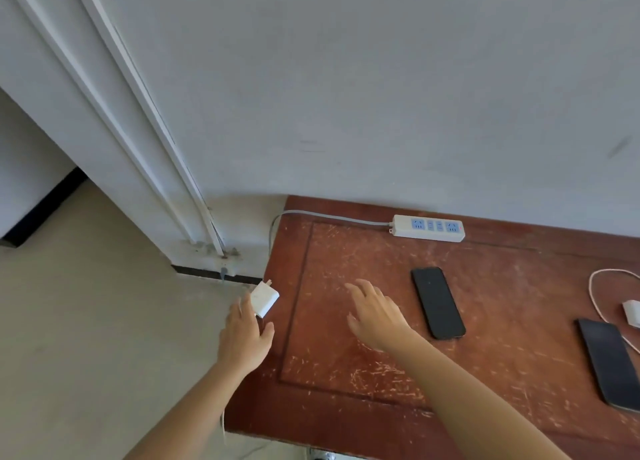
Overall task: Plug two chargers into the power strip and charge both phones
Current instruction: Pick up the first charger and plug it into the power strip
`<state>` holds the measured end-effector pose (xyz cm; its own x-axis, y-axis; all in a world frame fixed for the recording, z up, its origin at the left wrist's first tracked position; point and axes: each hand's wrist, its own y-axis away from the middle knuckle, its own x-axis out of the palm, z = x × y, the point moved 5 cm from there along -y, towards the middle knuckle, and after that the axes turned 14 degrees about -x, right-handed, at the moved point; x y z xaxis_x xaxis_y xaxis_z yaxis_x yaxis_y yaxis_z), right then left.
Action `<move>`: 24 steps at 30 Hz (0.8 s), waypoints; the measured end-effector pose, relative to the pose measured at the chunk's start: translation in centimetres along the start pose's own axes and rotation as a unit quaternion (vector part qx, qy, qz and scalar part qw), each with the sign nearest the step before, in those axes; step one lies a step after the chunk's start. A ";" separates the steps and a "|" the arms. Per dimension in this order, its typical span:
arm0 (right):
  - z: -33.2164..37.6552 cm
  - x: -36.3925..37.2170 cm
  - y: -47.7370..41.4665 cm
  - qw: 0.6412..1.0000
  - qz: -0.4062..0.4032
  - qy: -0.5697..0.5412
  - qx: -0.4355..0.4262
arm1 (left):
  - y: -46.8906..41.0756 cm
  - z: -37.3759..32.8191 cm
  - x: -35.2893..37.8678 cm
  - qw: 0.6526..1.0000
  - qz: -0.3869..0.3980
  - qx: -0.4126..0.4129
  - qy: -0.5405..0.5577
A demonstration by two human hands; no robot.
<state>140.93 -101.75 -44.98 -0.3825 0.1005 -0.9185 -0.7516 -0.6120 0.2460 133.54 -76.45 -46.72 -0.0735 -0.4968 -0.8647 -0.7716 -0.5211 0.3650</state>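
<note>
My left hand (244, 335) grips a white charger (264, 298) at the table's left edge, prongs pointing up and away; its thin cable hangs down below my forearm. My right hand (375, 316) hovers flat over the red-brown table (346, 373), fingers spread, holding nothing. A white power strip (428, 228) with blue sockets lies by the wall, nothing plugged in. One black phone (437, 302) lies just right of my right hand. A second black phone (611, 362) lies at the right edge. A second white charger (632, 312) with a looped pale cable (595, 286) rests beside it.
The strip's grey cord (332, 217) runs left along the wall and drops off the table's corner. A white wall stands behind the table. A white door frame (138, 130) and bare concrete floor (86, 321) lie to the left.
</note>
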 end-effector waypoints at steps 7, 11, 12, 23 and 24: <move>1.4 6.4 -1.8 0.993 0.091 0.042 -0.060 | -4.4 1.5 2.6 0.988 0.055 -0.069 0.123; 0.9 7.3 -1.6 0.995 0.086 0.018 -0.052 | -5.0 0.3 1.9 0.994 -0.018 -0.028 0.107; 0.7 6.9 -1.8 0.996 0.081 -0.004 -0.048 | -4.8 -0.4 1.5 0.993 -0.030 -0.009 0.111; -3.2 -2.9 -1.1 0.756 -0.005 -0.649 0.087 | 0.3 -14.9 -0.8 0.954 0.044 0.238 0.178; -4.1 -3.8 -0.5 0.759 -0.011 -0.647 0.074 | 0.9 -16.3 -0.8 0.954 0.043 0.247 0.167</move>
<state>144.96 -105.02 -42.84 -0.5036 0.8546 0.1267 -0.7813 -0.5131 0.3553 143.17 -87.85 -40.07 -0.0077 -0.7596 -0.6504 -0.9812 -0.1196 0.1514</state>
